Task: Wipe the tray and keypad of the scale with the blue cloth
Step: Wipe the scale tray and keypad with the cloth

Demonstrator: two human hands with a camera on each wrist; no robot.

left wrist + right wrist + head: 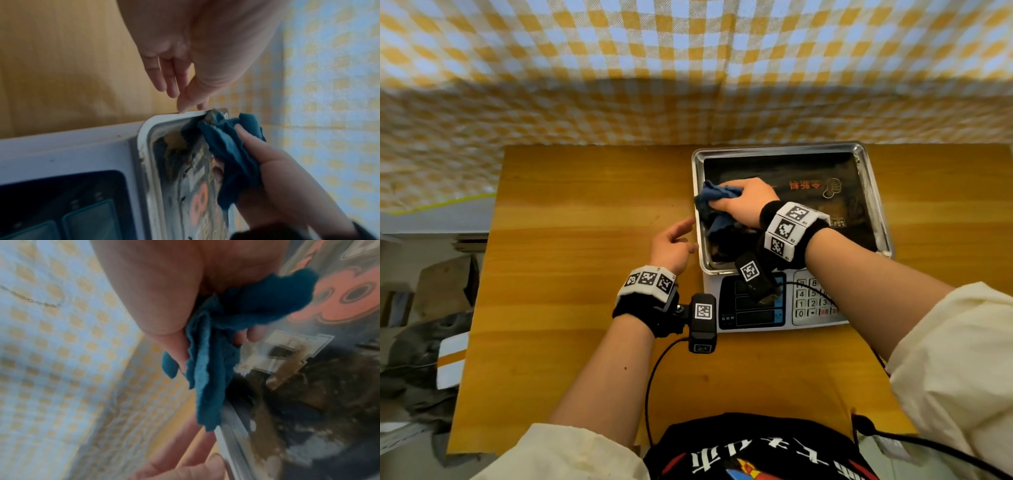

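A white scale (pixel 753 327) stands on the wooden table (pixel 571 274), with a steel tray (pixel 873 192) on top and a keypad (pixel 812 301) at its front right. My right hand (pixel 743 204) grips a crumpled blue cloth (pixel 714 198) and holds it against the tray's left side; in the right wrist view the blue cloth (pixel 216 345) hangs over the tray's rim (pixel 236 439). My left hand (pixel 674 241) is just left of the tray with straight fingers, and in the left wrist view its fingertips (pixel 182 108) touch the tray's rim (pixel 144 134). The blue cloth (pixel 230 146) is beside them.
A yellow-and-white checked cloth (pixel 688 68) covers the wall behind the table. A black cable (pixel 650 387) runs from my left wrist camera toward my body. Boxes and clutter (pixel 424 308) lie on the floor at the left. My right wrist camera partly hides the scale's display (pixel 753 301).
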